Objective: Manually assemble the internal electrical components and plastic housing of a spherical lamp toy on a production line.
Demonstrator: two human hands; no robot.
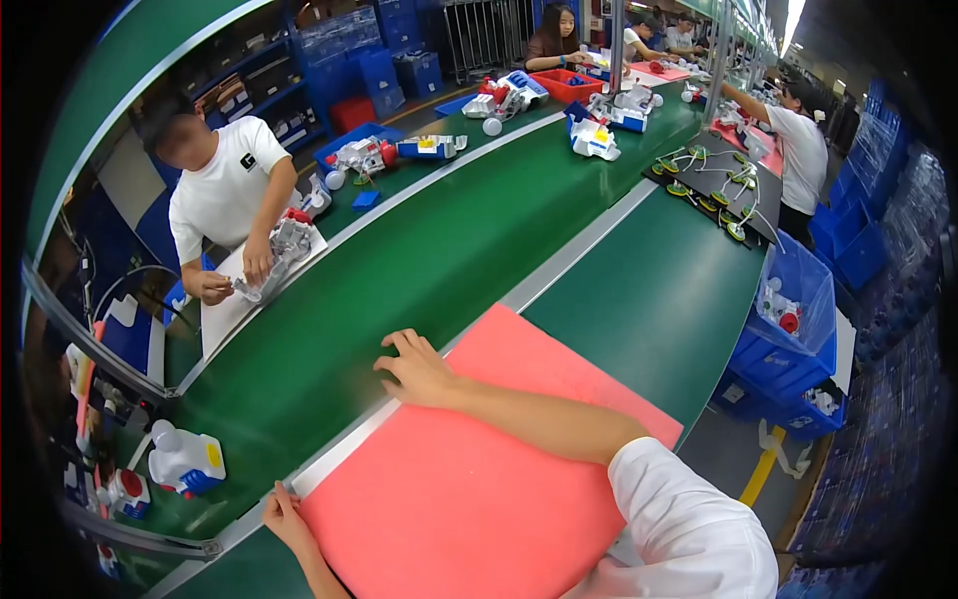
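A pink foam-like mat (449, 489) lies in front of me on the green worktop, along the metal rail of the conveyor. My right hand (421, 374) reaches across the mat to its far edge. Its fingers are spread and slightly bent over the rail and the green belt (429, 270), holding nothing. At the mat's left corner is my left hand (285, 515), beside the rail. The fingers there are curled together; whether they pinch the mat's edge or something small is not visible.
A white-and-blue toy body (188, 459) rests on the belt at left; another toy part (594, 138) sits farther along. Across the belt, a co-worker (235, 185) handles a grey toy assembly. At right are a black board with wired parts (714, 185) and blue bins (788, 344).
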